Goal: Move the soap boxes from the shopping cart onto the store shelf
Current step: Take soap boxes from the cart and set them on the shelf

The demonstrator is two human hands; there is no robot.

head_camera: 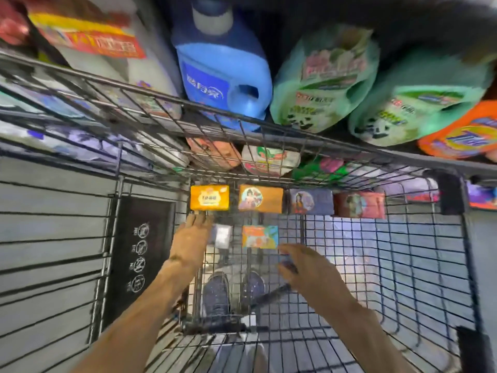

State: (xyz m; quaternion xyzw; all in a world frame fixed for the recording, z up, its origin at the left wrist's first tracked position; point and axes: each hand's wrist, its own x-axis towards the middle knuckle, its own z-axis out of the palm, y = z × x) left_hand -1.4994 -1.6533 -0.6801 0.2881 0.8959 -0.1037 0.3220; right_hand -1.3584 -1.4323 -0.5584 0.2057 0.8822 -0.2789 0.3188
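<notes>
Six soap boxes lie on the wire floor of the shopping cart (403,265). Four sit in a row against the far wall: a yellow box (209,197), an orange box (260,198), a blue-grey box (312,201) and a red box (360,205). Nearer in lie a multicoloured box (259,237) and a small pale box (221,236), too blurred to read.

The left hand (191,239) reaches with fingers extended, tips just under the yellow box and beside the pale one — holding nothing. The right hand (304,265) hovers just beside the multicoloured box, its fingers loosely spread; something dark seems to sit at the fingertips, but I cannot tell what.

A good pick would be one box per hand, pinched across the short sides and lifted straight up clear of the wire before swinging over.

Beyond the cart stand a blue detergent jug (223,74), green refill pouches (325,79) and an orange pouch (462,133). The cart's far rim (269,130) stands between the boxes and the shelf, so each box probably has to rise over it
</notes>
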